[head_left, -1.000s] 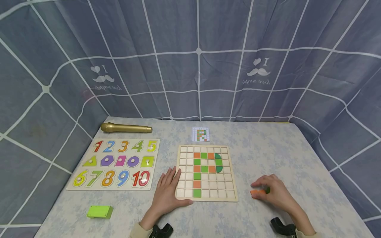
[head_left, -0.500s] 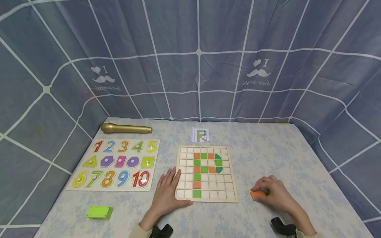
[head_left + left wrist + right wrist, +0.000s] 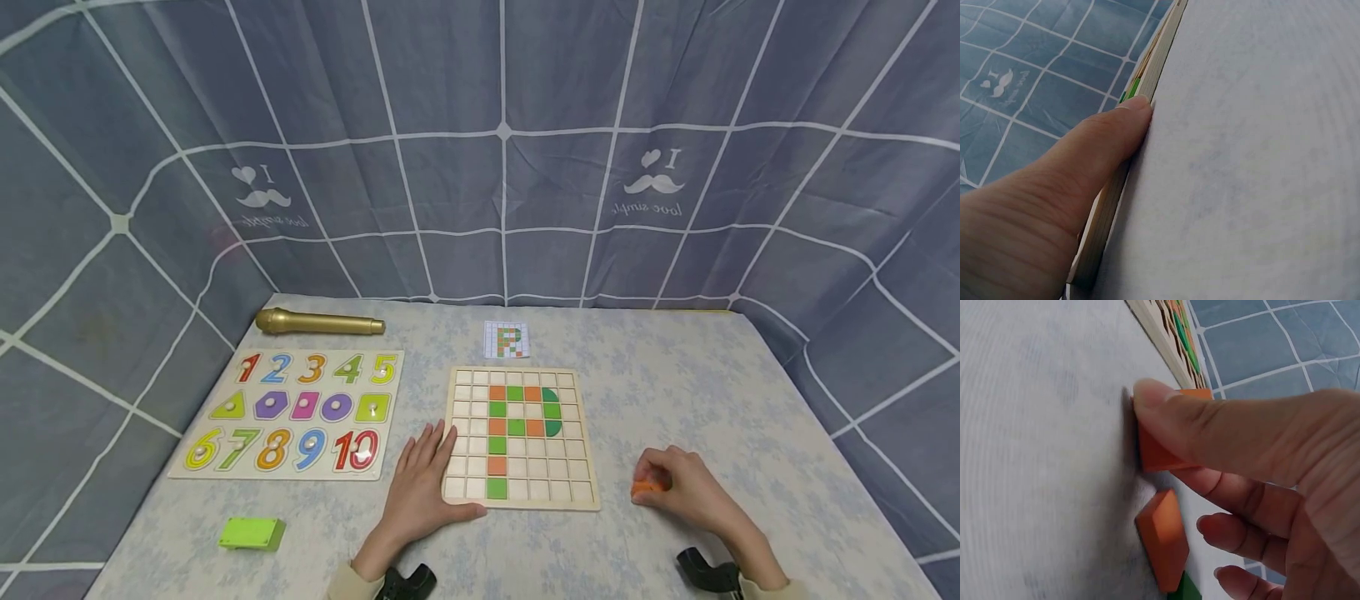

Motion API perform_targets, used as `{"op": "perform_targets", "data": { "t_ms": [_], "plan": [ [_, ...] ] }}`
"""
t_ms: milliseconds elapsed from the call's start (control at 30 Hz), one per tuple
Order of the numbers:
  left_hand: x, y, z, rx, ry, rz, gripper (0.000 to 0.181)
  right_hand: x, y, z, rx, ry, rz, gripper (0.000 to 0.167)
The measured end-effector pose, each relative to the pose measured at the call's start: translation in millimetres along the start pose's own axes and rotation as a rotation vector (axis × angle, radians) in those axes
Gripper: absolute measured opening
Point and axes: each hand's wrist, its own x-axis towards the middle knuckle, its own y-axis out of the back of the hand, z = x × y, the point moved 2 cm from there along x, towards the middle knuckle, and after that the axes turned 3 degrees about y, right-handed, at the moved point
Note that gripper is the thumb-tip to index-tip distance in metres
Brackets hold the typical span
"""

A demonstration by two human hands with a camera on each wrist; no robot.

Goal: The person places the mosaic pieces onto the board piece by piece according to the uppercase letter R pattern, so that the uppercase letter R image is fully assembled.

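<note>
A wooden grid board (image 3: 538, 468) lies mid-table, with orange and green tiles set in a P shape. My left hand (image 3: 420, 487) rests at its lower left corner, fingers spread along the left side. In the left wrist view, the left thumb (image 3: 1110, 134) touches the board's front edge. Right of the board, my right hand (image 3: 693, 492) pinches an orange square block (image 3: 1159, 452) between thumb and fingers, just over the tabletop. Below it, the right wrist view shows a second orange block (image 3: 1165, 540) and part of a green block (image 3: 1189, 589), both hidden by the hand in the head view.
Behind the board lies a small pattern card (image 3: 506, 340). On the left are a number-and-shape puzzle (image 3: 318, 476), a gold microphone (image 3: 322, 322) and a lime-green box (image 3: 252, 534). A grid-patterned curtain (image 3: 562, 183) surrounds the table's back and sides.
My right fingers have drawn in around the orange block, and the hand has shifted slightly. The green piece seen behind the fingers earlier is now out of the head view. My left hand stays put.
</note>
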Motion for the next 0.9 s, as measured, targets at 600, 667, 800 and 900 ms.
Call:
{"op": "perform_targets", "data": {
  "t_ms": [600, 667, 800, 900],
  "plan": [
    [0.5, -0.3, -0.3, 0.006, -0.006, 0.004, 0.116, 67.8, -36.4, -53.9, 0.224, 0.064, 0.151, 0.020],
    [0.5, -0.4, -0.4, 0.010, -0.004, 0.005, 0.116, 76.2, -42.4, -61.9, 0.213, 0.084, 0.151, 0.015],
    [0.7, 0.0, -0.1, 0.010, 0.002, -0.002, 0.116, 89.2, -53.3, -74.3, 0.204, 0.101, 0.144, 0.010],
    [0.9, 0.7, 0.3, 0.006, 0.002, -0.002, 0.116, 96.1, -59.9, -79.3, 0.198, 0.110, 0.130, 0.010]
  ]
}}
